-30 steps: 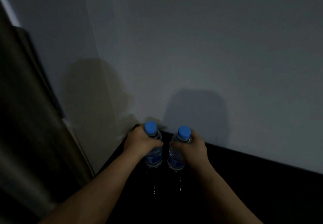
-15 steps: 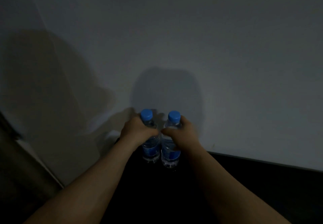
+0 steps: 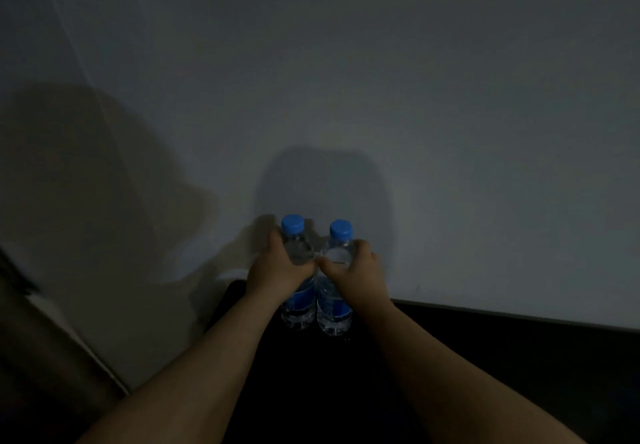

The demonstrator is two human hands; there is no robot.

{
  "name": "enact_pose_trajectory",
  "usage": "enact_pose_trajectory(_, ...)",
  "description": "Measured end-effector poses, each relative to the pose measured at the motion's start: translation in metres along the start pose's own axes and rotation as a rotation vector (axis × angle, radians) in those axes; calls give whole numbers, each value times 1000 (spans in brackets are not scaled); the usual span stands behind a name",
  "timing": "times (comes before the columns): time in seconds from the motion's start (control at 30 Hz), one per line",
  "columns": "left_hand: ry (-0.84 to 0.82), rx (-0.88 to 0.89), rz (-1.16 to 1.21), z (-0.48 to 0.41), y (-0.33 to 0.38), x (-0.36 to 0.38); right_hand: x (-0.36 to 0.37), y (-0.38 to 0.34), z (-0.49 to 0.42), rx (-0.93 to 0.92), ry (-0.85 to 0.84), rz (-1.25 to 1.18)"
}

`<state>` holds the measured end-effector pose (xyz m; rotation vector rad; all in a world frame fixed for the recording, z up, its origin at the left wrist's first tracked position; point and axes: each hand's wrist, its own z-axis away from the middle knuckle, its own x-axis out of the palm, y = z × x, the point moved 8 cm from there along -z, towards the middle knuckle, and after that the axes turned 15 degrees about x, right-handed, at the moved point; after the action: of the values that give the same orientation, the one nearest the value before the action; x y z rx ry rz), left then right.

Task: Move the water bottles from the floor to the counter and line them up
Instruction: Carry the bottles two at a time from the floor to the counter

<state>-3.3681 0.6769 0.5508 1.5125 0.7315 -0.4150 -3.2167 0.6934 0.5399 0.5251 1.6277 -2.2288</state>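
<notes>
L hand [image 3: 277,270]: I see it gripping left bottle [image 3: 300,301]
R hand [image 3: 356,274]: gripping right bottle [image 3: 333,306]
Bottles: upright, touching, on counter [image 3: 485,357]

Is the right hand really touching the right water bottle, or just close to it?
Touching. The head view shows the right hand wrapped round the right bottle, its fingers curled on the clear plastic just below the blue cap.

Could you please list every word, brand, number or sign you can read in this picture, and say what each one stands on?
Blue label on the left bottle: faint pale marks, too blurred and dim to read.
Blue label on the right bottle: faint pale marks, also too blurred to read.
Blue caps, wall and dark counter: no text visible.
</notes>
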Motion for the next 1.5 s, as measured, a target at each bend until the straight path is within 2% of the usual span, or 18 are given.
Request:
enact_pose_trajectory(0.27, 64, 73, -49, 32, -2, -3, -23, 19, 29, 11, 23, 207)
enact_pose_trajectory(0.37, 74, 65, -223, 56, 2, -11, -39, 27, 47, -4, 45, 320)
enact_pose_trajectory(0.47, 34, 144, -422, 83, 20, -6, -55, 39, 72, -48, 80, 507)
enact_pose_trajectory(0.57, -35, 260, -492, 105, 43, 15, -74, 61, 95, -32, 113, 628)
enact_pose_trajectory(0.83, -277, 581, -618, 175, 117, 121, -158, 132, 156, 33, 197, 685)
enact_pose_trajectory(1.03, -420, 803, -580, 261, 204, 219, -253, 221, 221, 190, 266, 639)
enact_pose_trajectory(1.17, -467, 933, -540, 333, 273, 282, -332, 290, 277, 337, 354, 636)
enact_pose_trajectory(1.37, -661, 1160, -467, 457, 361, 386, -449, 394, 378, 455, 509, 574)
enact_pose_trajectory(1.5, -719, 1279, -472, 537, 412, 450, -515, 467, 448, 595, 593, 584)
